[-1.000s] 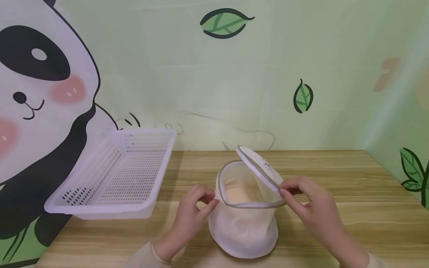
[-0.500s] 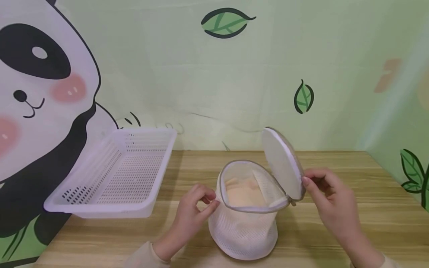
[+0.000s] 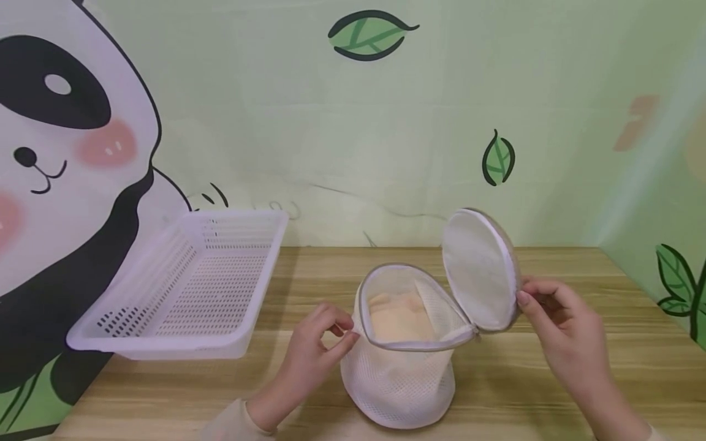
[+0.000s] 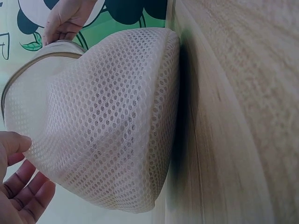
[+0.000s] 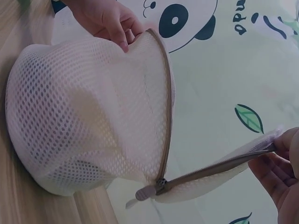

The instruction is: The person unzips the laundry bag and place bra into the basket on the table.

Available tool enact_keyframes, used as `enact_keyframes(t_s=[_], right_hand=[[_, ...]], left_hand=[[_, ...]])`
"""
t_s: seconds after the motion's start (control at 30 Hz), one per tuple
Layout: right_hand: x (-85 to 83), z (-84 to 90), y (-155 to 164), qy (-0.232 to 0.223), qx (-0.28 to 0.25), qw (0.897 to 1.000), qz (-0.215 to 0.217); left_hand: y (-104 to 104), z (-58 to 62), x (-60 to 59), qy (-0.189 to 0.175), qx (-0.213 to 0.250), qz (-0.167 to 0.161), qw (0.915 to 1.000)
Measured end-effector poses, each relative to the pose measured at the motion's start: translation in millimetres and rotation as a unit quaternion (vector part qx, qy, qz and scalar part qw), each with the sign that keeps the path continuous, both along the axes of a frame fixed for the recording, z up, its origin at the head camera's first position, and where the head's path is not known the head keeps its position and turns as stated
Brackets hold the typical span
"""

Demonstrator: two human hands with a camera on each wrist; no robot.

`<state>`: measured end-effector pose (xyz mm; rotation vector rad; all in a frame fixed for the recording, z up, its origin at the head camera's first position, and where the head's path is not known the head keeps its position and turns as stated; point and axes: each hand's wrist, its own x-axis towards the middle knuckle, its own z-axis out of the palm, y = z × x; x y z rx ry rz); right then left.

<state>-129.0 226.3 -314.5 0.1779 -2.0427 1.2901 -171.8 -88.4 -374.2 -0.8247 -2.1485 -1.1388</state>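
Observation:
A white mesh laundry bag (image 3: 402, 386) with a grey zip round its rim stands upright on the table. Its round lid (image 3: 478, 269) is folded up and back to the right, so the mouth is uncovered. Inside lies something soft and peach-coloured (image 3: 399, 315), like folded cloth. My left hand (image 3: 314, 346) pinches the bag's mesh at the left, just below the rim. With thumb and fingers my right hand (image 3: 568, 340) grips the lid's outer edge. In the right wrist view the zip pull (image 5: 145, 192) hangs where lid and rim meet.
A white perforated plastic basket (image 3: 242, 346) stands to the left on the wood-grain table (image 3: 607, 367). Behind the table hangs a green backdrop (image 3: 276, 122) printed with a panda and leaves.
My right hand has swung the lid up and over to the right, uncovering the bag's mouth and the peach thing inside. The left hand has kept its hold on the rim's left side.

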Motion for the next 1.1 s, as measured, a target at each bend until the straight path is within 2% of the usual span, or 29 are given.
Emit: enact_keyframes(t_s=[0.17, 0.37, 0.6, 0.73, 0.83, 0.97, 1.1], right_hand=[[1.4, -6.4, 6.2, -0.008, -0.012, 1.0, -0.02], [2.6, -11.4, 11.8, -0.019, -0.099, 0.995, -0.01], [2.0, -21.3, 16.8, -0.04, -0.201, 0.979, 0.014], [-0.5, -30.0, 24.9, -0.052, -0.236, 0.97, 0.025], [-10.0, -48.2, 40.5, -0.039, -0.26, 0.964, 0.048], [-31.6, -87.4, 71.7, -0.016, -0.278, 0.957, 0.085], [-46.8, -116.2, 92.7, -0.038, -0.316, 0.944, 0.093]], left_hand=[[-0.4, -0.3, 0.3, 0.009, -0.002, -0.007, 0.9999], [-1.7, -1.2, 1.0, 0.022, -0.008, -0.007, 0.9997], [-3.6, -2.1, 1.6, 0.009, -0.006, -0.007, 0.9999], [-3.6, -2.9, 1.5, 0.013, -0.007, -0.01, 0.9998], [-2.8, -3.5, 1.2, 0.017, -0.006, -0.012, 0.9998], [-1.2, -4.4, 0.7, 0.015, -0.009, -0.016, 0.9997], [0.1, -5.6, 0.6, 0.011, -0.011, -0.02, 0.9997]])
